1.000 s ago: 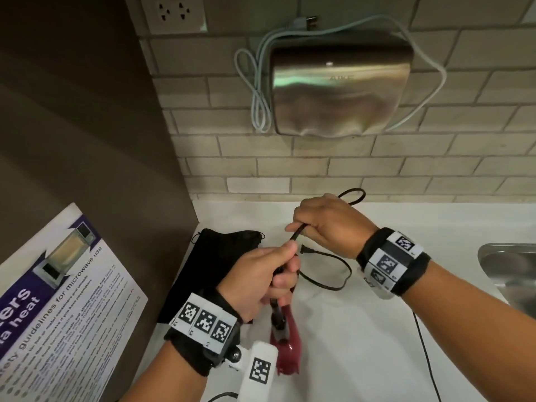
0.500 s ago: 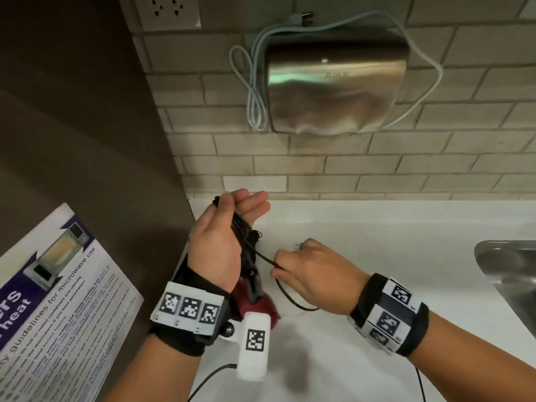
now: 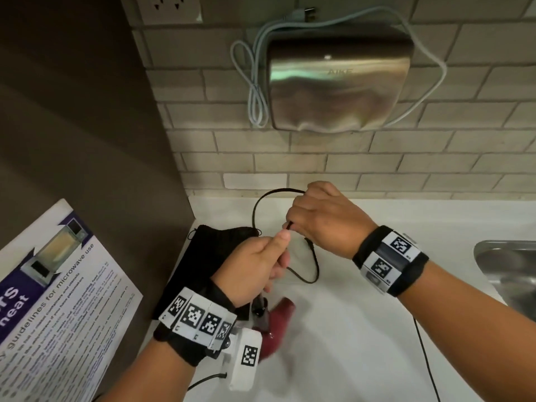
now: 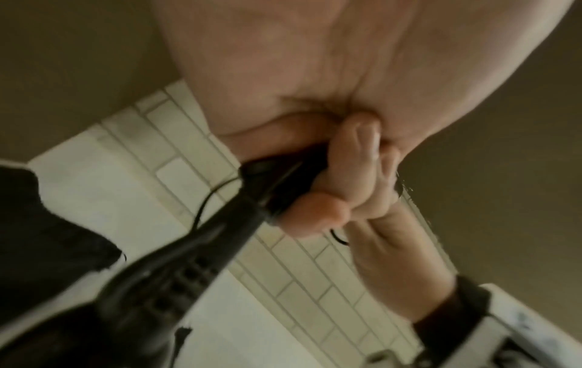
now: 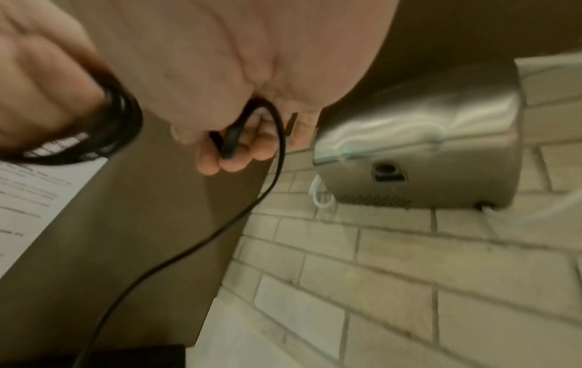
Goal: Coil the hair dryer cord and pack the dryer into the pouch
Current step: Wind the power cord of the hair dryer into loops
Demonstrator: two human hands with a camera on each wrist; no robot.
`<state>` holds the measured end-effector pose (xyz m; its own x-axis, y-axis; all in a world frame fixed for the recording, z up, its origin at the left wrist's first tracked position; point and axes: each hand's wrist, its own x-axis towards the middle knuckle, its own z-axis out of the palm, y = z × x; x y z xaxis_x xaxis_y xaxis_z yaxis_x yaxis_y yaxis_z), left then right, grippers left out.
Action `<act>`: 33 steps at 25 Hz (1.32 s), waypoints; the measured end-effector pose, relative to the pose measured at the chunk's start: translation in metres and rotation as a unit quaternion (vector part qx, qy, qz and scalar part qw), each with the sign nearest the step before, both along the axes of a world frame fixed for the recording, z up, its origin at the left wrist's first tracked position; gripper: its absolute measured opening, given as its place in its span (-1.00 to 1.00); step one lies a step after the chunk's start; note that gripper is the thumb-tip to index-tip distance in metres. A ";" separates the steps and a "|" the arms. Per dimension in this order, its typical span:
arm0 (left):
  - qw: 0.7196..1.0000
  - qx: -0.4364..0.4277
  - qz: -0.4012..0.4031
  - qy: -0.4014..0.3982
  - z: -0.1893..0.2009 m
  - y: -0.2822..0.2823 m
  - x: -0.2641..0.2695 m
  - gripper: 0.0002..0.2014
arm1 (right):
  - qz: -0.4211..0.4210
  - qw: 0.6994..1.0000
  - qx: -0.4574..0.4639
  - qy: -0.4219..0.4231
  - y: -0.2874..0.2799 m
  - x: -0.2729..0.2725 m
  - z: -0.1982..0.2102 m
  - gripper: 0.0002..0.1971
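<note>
The hair dryer [image 3: 279, 320] has a red body and a black handle [image 4: 176, 261], and it hangs blurred over the white counter. My left hand [image 3: 261, 256] grips that handle, with turns of the black cord [image 5: 123, 124] bunched at the fist. My right hand [image 3: 314, 219], just behind and to the right, pinches the cord [image 5: 231, 147] near its free end. One loop of cord [image 3: 261, 203] arcs toward the wall and another [image 3: 314, 265] sags between my hands. The black pouch [image 3: 203, 256] lies flat on the counter, left of and partly under my left hand.
A steel wall hand dryer [image 3: 339, 79] with a grey cable hangs on the brick wall above. A socket [image 3: 171, 7] is at top left. A steel sink [image 3: 510, 271] sits at the right edge. A brown panel with a microwave poster [image 3: 58, 300] bounds the left.
My left hand has dropped and its fingers have curled round the handle. My right hand has moved up and back toward the wall, drawing the cord into a fresh loop.
</note>
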<state>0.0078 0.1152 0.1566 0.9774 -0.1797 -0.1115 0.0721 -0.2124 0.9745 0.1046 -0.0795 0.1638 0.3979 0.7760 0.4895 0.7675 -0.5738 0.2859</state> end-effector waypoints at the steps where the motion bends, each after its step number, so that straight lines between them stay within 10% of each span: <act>1: 0.999 -0.033 -0.008 0.012 0.003 -0.004 -0.001 -0.49 | -0.013 1.000 0.009 0.024 0.004 0.001 -0.007 -0.60; 7: 0.926 -0.372 -0.002 0.060 0.019 -0.012 0.005 -0.61 | -0.102 0.962 -0.151 0.202 0.022 -0.008 -0.033 -0.30; 10: 0.876 -0.480 0.034 0.018 0.026 -0.005 0.018 -0.65 | -0.120 0.949 -0.094 0.278 0.015 -0.026 -0.052 -0.47; 14: 0.899 -0.409 0.149 -0.037 0.015 -0.006 0.031 -0.71 | -0.031 0.961 -0.042 0.272 0.010 -0.072 -0.052 -0.79; 20: 0.987 0.023 0.101 -0.123 -0.020 -0.019 0.006 -0.56 | 0.041 0.984 0.037 0.171 -0.003 -0.059 0.006 -0.76; 25: 0.993 -0.109 0.021 0.032 0.002 -0.022 -0.007 -0.45 | 0.026 0.942 0.131 0.308 -0.012 -0.014 0.008 -0.62; 33: 0.888 -0.452 0.075 0.041 -0.004 -0.028 -0.001 -0.73 | -0.068 0.879 0.109 0.458 0.012 -0.048 -0.046 -0.78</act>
